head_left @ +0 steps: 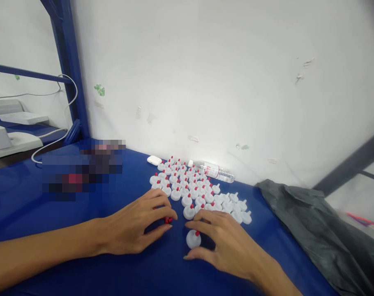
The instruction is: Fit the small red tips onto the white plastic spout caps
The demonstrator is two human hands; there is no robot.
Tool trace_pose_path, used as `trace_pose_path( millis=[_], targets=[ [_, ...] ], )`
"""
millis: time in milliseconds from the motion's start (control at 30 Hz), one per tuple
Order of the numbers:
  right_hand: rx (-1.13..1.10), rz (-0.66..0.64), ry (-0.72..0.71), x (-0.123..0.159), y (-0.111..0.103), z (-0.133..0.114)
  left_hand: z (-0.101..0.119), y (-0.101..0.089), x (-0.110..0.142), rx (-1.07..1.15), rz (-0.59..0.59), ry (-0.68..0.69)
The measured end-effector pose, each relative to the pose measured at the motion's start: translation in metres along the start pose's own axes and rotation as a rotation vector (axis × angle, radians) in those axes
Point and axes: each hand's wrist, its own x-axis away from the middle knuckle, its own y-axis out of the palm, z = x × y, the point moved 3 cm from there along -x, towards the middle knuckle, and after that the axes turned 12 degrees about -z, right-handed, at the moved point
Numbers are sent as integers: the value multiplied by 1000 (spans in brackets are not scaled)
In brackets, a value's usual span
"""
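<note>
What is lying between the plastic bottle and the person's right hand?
In the head view, several white caps lie between the plastic bottle and the right hand, some with red tips.

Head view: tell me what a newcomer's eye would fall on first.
First, the cluster of white caps, mostly red-tipped, spread on the blue surface mid-view; those at its right end show no red. Next, in front, the left hand with small red pieces by its fingers, and the right hand curved around a lone red-tipped cap. Behind the cluster, a clear bottle lies on its side.
</note>
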Motion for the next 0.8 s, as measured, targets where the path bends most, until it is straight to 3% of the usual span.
trace_pose_path(
  millis=[133, 300, 533, 700, 800],
  targets=[
    [47, 5, -78, -3, 0, -3, 4, -1, -1, -23, 34, 15],
    [69, 186, -217, -7, -4, -22, 13, -1, 0, -72, 42, 57],
    [122, 212, -263, -11, 12, -27, 15, 6, 2, -131, 5, 153],
    [84, 259, -290, -13, 22, -25, 19, 11, 0, -287, -70, 243],
    [52, 297, -301, -16, 23, -29, 23, 12, -1, -379, -57, 276]
  ],
)
